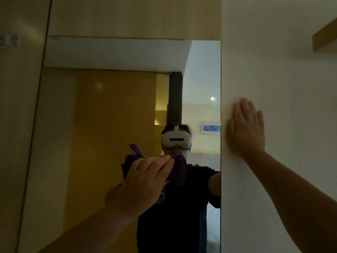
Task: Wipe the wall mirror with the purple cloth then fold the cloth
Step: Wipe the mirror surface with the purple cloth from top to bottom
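A tall wall mirror (102,110) fills the middle of the view, set between a wooden panel and a white wall. My left hand (145,181) presses a bunched purple cloth (177,170) flat against the glass at about mid-height, right of centre. Part of the cloth sticks out above and to the left of my fingers. My right hand (246,128) lies flat with fingers spread on the white wall, just right of the mirror's edge. It holds nothing. The mirror reflects a person with a white headset.
A white wall (273,70) stands out to the right of the mirror. A wooden panel (21,125) borders the mirror on the left, and wood cladding (127,15) runs above it. A wooden shelf edge (324,37) juts out at the top right.
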The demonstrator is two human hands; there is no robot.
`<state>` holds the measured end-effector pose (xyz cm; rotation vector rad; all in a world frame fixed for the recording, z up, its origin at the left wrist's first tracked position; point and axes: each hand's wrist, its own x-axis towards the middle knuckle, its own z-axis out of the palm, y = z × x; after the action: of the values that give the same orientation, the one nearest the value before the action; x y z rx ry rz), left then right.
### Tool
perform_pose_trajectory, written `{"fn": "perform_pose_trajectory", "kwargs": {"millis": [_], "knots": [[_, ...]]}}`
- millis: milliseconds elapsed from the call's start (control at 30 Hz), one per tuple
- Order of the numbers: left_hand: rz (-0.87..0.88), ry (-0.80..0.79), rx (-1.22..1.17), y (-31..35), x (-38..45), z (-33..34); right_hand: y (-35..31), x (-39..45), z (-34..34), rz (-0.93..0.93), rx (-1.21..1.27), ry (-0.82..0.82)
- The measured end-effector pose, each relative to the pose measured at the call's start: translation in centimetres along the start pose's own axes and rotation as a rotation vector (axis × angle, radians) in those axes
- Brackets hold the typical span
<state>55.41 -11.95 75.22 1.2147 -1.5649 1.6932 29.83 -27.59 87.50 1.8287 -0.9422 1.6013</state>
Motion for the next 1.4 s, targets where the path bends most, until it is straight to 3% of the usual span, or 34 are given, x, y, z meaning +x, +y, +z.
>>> {"fn": "perform_pose_trajectory", "kwargs": {"millis": [133,267,467,600,667,900,1100,1400], "knots": [[-0.108,0.173,-0.134,-1.0,5.7,-0.1,0.8,0.0,0.9,-0.027,-0.076,0.009],[-0.184,0.265,-0.193,-2.6,16.9,-1.6,1.0,0.0,1.0,-0.046,-0.104,0.002],[-0.261,0.259,-0.049,-5.7,33.1,-3.2,1.0,0.0,1.3,-0.061,-0.102,0.043],[-0.243,0.144,0.015,-6.3,36.5,-1.6,1.1,-0.1,1.4,-0.076,-0.094,0.061],[-0.229,0.067,-0.01,-6.2,36.3,-0.4,1.2,0.0,1.5,-0.08,-0.088,0.063],[-0.108,0.086,-0.08,-4.2,31.1,1.2,1.4,0.0,1.7,-0.086,-0.093,0.07],[-0.037,0.103,-0.046,0.6,21.1,2.5,1.4,0.1,1.3,-0.086,-0.044,0.079],[0.018,-0.055,-0.065,7.7,5.3,2.3,1.2,0.2,0.6,-0.076,0.009,0.046]]}}
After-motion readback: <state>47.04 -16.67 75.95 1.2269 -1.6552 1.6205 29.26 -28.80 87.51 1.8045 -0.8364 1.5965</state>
